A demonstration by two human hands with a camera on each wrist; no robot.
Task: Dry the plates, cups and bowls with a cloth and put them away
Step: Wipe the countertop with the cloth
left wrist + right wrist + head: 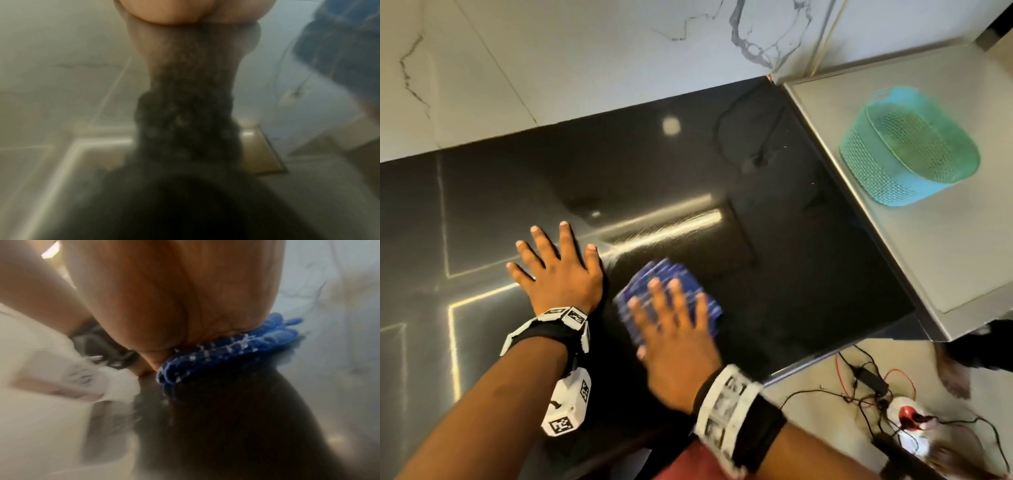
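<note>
cloth (671,301): blue, folded, flat on black counter (774,205), near front edge
right hand (674,329): fingers straight, pressing down on cloth
left hand (558,270): spread flat on counter, just beside cloth
basket (907,147): teal, on steel surface (945,246), well apart

- Left hand (558,270): bare; forearm bare, no sleeve; nails short and pale.
- Left wrist band (551,329): black strap carrying white angular segments; each segment printed with a black-and-white square marker.
- Left wrist camera housing (568,407): white box below the band at lower centre-left of the head view; square markers on two faces.
- Right hand (674,329): bare; forearm bare.
- Right wrist band (732,414): wide black strap with white marker blocks; blurred.
- Red garment (685,462): bottom centre edge.
</note>
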